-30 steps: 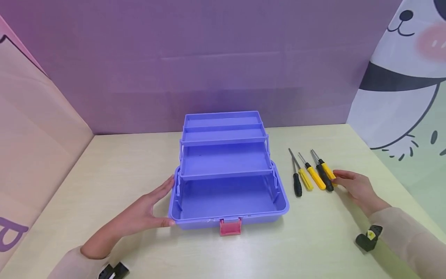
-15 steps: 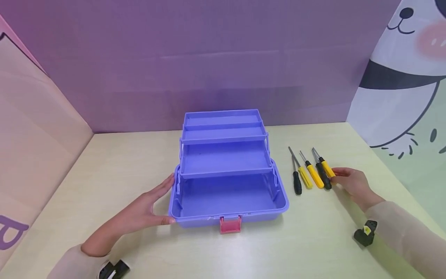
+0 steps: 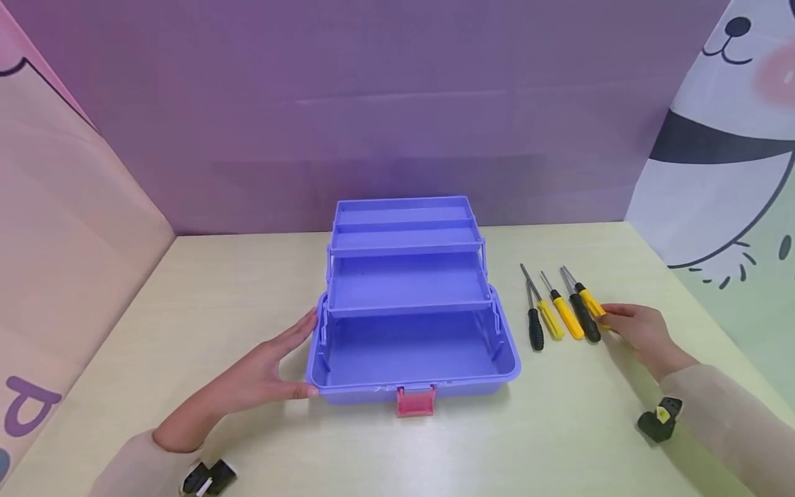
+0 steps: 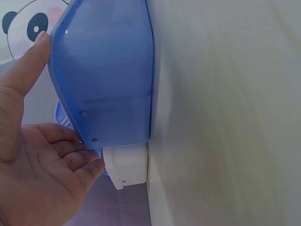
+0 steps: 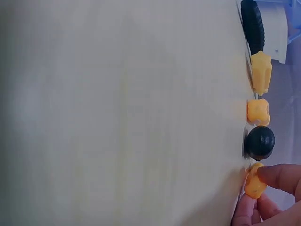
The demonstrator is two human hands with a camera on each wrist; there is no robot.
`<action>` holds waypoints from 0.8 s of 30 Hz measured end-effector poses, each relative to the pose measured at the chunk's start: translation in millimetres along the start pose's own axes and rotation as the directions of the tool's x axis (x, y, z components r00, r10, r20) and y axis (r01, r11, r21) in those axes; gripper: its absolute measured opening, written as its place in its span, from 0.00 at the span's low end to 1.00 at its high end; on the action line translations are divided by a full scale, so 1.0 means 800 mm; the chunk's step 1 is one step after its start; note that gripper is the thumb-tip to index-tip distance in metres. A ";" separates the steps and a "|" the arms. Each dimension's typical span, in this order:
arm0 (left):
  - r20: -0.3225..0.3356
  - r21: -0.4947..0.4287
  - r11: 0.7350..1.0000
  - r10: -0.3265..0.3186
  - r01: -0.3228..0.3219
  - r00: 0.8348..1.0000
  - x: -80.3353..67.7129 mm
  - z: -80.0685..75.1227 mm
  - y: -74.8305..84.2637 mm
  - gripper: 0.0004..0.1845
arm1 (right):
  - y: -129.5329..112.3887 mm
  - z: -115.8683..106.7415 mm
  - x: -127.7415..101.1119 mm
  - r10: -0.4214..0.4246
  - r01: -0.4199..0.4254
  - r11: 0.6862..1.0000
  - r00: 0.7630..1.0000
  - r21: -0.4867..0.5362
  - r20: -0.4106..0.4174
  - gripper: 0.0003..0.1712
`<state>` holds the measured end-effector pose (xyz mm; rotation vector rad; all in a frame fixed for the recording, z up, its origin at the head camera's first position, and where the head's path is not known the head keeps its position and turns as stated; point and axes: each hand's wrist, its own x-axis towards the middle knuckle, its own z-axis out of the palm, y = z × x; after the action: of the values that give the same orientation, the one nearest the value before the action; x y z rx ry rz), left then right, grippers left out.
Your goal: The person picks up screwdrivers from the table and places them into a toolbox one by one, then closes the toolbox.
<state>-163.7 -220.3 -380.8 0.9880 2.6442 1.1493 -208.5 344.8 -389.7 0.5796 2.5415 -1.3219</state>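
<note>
Your right hand (image 3: 642, 331), at the right of the frame, pinches the handle of the rightmost yellow screwdriver (image 3: 590, 301), which lies on the table (image 3: 236, 290) in a row of five. Your left hand (image 3: 263, 369), fingers straight, presses flat against the left wall of the open toolbox (image 3: 413, 345) at centre.

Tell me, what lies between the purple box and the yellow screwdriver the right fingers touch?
In the head view, four other screwdrivers lie in a row between the box and the yellow screwdriver: black, yellow, yellow, black. The rest is bare table.
</note>
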 end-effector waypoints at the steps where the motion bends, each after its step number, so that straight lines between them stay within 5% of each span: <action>1: 0.001 -0.007 1.000 -0.002 0.002 1.000 0.000 0.000 -0.001 0.53 | 0.000 0.000 0.000 -0.004 0.004 1.000 1.000 -0.006 0.002 0.34; 24: -0.012 -0.028 1.000 -0.006 0.006 1.000 0.000 0.001 0.001 0.53 | -0.015 0.001 -0.008 -0.137 0.133 0.989 0.989 -0.064 -0.060 0.30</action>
<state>-163.2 -219.4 -381.2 0.9713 2.6306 1.1912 -208.0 335.9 -379.1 0.4519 2.7056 -1.2837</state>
